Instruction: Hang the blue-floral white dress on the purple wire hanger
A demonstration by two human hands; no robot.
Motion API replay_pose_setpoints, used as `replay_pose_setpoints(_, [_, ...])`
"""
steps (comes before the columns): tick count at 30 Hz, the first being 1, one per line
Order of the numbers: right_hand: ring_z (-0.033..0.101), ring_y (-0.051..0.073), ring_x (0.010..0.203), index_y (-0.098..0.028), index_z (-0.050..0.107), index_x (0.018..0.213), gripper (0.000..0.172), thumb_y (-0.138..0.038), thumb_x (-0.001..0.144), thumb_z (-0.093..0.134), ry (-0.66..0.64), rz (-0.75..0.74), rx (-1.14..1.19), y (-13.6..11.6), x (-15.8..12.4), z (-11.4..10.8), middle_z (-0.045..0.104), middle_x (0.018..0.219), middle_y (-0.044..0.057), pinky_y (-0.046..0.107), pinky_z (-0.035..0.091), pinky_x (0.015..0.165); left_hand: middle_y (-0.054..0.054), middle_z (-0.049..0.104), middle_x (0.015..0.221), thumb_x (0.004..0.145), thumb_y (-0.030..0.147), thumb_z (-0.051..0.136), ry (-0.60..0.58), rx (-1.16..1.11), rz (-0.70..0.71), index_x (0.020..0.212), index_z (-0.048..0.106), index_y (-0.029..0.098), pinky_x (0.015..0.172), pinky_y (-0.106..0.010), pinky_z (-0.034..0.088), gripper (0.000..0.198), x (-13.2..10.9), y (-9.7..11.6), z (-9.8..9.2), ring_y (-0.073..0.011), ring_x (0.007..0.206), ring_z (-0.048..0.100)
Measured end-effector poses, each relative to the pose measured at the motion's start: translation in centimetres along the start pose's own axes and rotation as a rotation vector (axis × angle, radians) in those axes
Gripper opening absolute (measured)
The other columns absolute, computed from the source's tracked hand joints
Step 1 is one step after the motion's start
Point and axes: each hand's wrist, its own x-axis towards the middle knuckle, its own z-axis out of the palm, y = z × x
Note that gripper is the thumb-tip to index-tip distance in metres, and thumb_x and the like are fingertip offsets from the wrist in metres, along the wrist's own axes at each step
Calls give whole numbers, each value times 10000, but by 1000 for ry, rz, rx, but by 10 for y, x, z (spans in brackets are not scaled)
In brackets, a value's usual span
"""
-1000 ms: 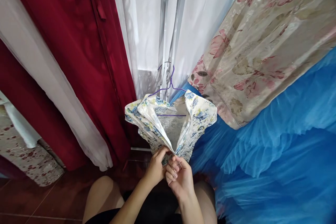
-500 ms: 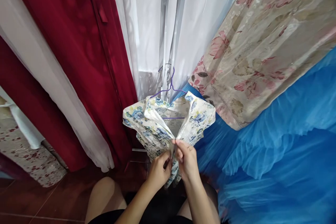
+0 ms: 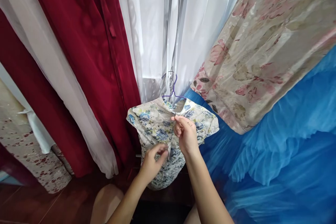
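Observation:
A sleeveless-looking dress with blue flowers on white hangs in front of me on a purple hanger. My right hand pinches the small zipper pull at the top of the front opening, just below the neckline; the fingers mostly cover it. Beneath the neckline the two front edges lie together. Lower on the left, my left hand hovers by the dress front, slightly blurred. Its thumb and fingers are apart, with nothing seen between them.
Dark red cloth hangs on the left, white cloth behind the hanger. To the right are a pink-flowered garment and blue tulle. My knee is above the reddish tiled floor.
My right hand has moved up to the neckline, and the open V of the dress front has closed. My left hand has let go of the cloth and shifted left.

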Motion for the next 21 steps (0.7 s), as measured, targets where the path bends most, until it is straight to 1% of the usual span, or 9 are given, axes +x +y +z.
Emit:
replay_pose_setpoints(3, [294,55,369,-137,706,694,205,-311,801,685,-27,-90,-114,-5,-9,3,426,384,-81,225,201,413,-22,650,911,1004,297,507,100,-17,160,1381,523,248,842,-304,492,381,46,46,-26,-172,853,630])
replay_pose_setpoints(4, [305,59,372,-143,703,693,201,-304,808,675,-46,-116,-158,-9,-11,4,436,390,-79,225,211,417,-21,652,926,1018,280,478,116,-14,217,1433,479,256,852,-301,494,415,61,61,-32,-168,867,634])
replay_pose_setpoints(7, [319,68,381,-158,670,674,199,-306,806,662,-41,-180,-287,-13,-11,6,453,406,-74,226,220,419,-25,679,970,1017,250,485,131,105,367,1230,632,228,861,-282,488,260,94,93,-43,-163,913,642])
replay_pose_setpoints(9, [308,67,403,-169,616,631,234,-324,799,664,11,-217,-336,-6,-7,3,438,426,-76,226,219,430,-30,690,968,1004,244,516,152,190,436,1031,679,201,860,-280,484,172,103,103,-43,-170,929,644])
replay_pose_setpoints(11, [289,62,435,-176,564,595,273,-337,790,668,55,-244,-355,8,-3,-4,418,456,-78,227,220,450,-35,691,946,998,246,525,200,213,473,964,672,189,854,-283,483,161,104,107,-41,-177,925,644])
replay_pose_setpoints(14, [267,62,449,-185,518,550,308,-336,776,661,70,-195,-382,34,-2,-19,387,457,-80,234,201,461,-39,692,924,990,278,547,367,133,436,964,670,177,831,-278,482,161,107,101,-50,-177,893,647])
replay_pose_setpoints(16, [261,65,436,-192,504,533,319,-338,774,652,70,-127,-400,48,-7,-27,375,435,-81,240,180,456,-27,683,869,968,311,587,538,30,355,966,681,167,790,-258,475,171,116,84,-67,-164,835,641])
replay_pose_setpoints(18, [254,66,424,-190,524,545,290,-333,767,645,69,-73,-393,57,-15,-31,376,427,-83,243,168,451,-5,651,785,931,308,637,702,-145,253,935,688,151,732,-227,458,166,130,58,-90,-138,755,616])
replay_pose_setpoints(21, [236,63,415,-184,556,562,251,-315,755,648,49,-19,-359,65,-27,-29,367,423,-91,240,160,445,37,567,665,860,186,683,914,-642,22,790,646,128,653,-175,413,98,145,10,-118,-77,619,534])
